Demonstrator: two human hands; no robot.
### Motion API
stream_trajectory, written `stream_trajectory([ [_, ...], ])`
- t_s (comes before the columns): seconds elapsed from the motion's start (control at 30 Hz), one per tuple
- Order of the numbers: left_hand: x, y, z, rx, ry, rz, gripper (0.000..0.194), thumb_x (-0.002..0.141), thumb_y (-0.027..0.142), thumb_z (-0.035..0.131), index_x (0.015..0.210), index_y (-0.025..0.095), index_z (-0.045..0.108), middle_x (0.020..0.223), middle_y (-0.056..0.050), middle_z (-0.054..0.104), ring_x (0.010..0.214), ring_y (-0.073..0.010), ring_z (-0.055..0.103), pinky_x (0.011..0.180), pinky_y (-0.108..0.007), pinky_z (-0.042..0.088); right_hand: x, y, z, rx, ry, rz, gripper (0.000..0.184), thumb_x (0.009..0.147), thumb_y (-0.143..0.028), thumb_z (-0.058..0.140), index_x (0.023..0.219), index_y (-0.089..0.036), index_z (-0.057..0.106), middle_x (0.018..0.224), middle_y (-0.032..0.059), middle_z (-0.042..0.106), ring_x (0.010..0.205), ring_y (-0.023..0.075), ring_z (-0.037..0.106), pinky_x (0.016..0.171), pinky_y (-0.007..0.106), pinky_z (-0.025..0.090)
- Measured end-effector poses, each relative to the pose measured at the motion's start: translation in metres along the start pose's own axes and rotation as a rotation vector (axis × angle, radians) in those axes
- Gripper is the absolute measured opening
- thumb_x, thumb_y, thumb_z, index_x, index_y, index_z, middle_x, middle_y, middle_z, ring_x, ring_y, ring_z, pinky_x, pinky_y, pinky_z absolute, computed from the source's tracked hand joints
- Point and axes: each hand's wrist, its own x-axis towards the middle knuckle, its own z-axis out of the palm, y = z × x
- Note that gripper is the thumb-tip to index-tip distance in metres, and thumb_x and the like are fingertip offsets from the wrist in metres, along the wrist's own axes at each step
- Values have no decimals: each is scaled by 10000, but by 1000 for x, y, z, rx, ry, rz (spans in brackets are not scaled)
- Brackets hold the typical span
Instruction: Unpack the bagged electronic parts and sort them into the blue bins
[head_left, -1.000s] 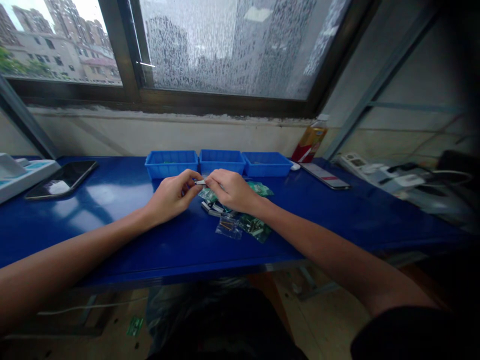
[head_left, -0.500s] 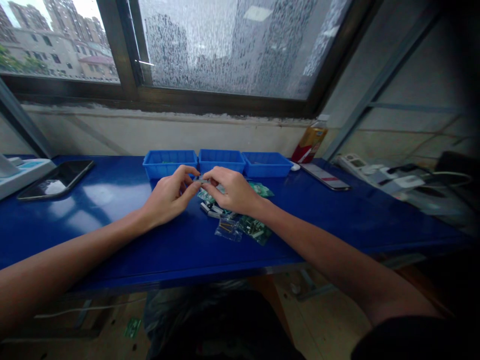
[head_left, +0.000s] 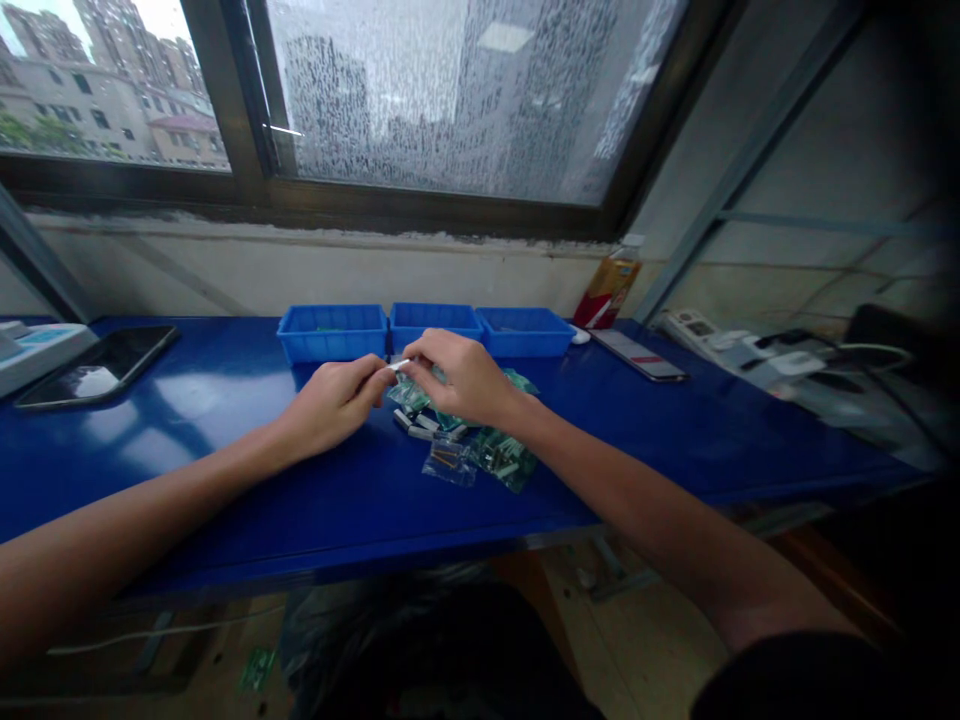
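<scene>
Between the fingertips of both hands is a small, thin whitish piece (head_left: 399,365), held above the desk; its exact kind is too small to tell. My left hand (head_left: 334,402) pinches its left end with thumb and fingers. From the other side, my right hand (head_left: 466,378) grips the right end, hiding part of it. Just below lie several small white-and-dark blocks (head_left: 421,427). A clear bag (head_left: 448,463) with thin brass-coloured pins sits nearest the front edge. Beside it is a green-tinted bag (head_left: 504,458) of small parts, and more green material shows behind my right hand.
Three blue bins stand behind my hands: left (head_left: 334,335), middle (head_left: 436,320) and right (head_left: 525,333). A dark tablet-like device (head_left: 97,368) lies at left. A phone (head_left: 637,355) and a red-and-yellow carton (head_left: 609,290) are at right, near white devices with cables (head_left: 780,360).
My left fingers have closed from a looser, spread hold into a tight pinch. The piece now shows whiter between the hands. The whole view has shifted slightly.
</scene>
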Motion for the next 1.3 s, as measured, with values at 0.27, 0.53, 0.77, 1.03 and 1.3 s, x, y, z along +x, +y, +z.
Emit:
stream_trajectory([
  [0.27, -6, 1, 0, 103, -308, 176, 216, 835, 256, 472, 973, 249, 638, 806, -13, 647, 686, -154, 594, 632, -257, 427, -6, 85, -11, -181, 252, 352, 169, 826, -298, 529, 782, -150, 597, 758, 50, 553, 720, 164, 501, 706, 299, 373],
  [0.53, -4, -5, -1, 218, -348, 130, 190, 877, 311, 430, 956, 233, 584, 944, -38, 567, 745, -169, 592, 690, -298, 458, -12, 112, -6, -311, 195, 501, 230, 805, -345, 541, 788, -144, 650, 777, 79, 558, 810, 221, 511, 781, 361, 388],
  [0.77, 0, -10, -1, 61, -138, 110, 178, 903, 288, 369, 932, 181, 508, 895, -48, 610, 806, -172, 586, 719, -296, 453, -3, 53, -8, -167, 119, 265, 206, 837, -315, 512, 853, -143, 624, 793, 60, 570, 791, 179, 499, 758, 315, 368],
  [1.03, 3, -12, 1, -175, 106, -40, 149, 866, 301, 450, 804, 168, 476, 694, 4, 556, 620, -108, 521, 560, -219, 413, -2, -16, 7, -134, -99, -61, 235, 814, -299, 565, 971, -124, 556, 876, 70, 570, 845, 183, 469, 754, 304, 355],
  [1.3, -1, -6, 0, -177, 92, -5, 199, 884, 325, 436, 834, 153, 522, 698, 1, 569, 629, -106, 525, 572, -224, 426, -3, -6, 10, -147, -101, -63, 109, 843, -229, 513, 856, -138, 571, 836, 67, 572, 848, 182, 469, 760, 304, 371],
])
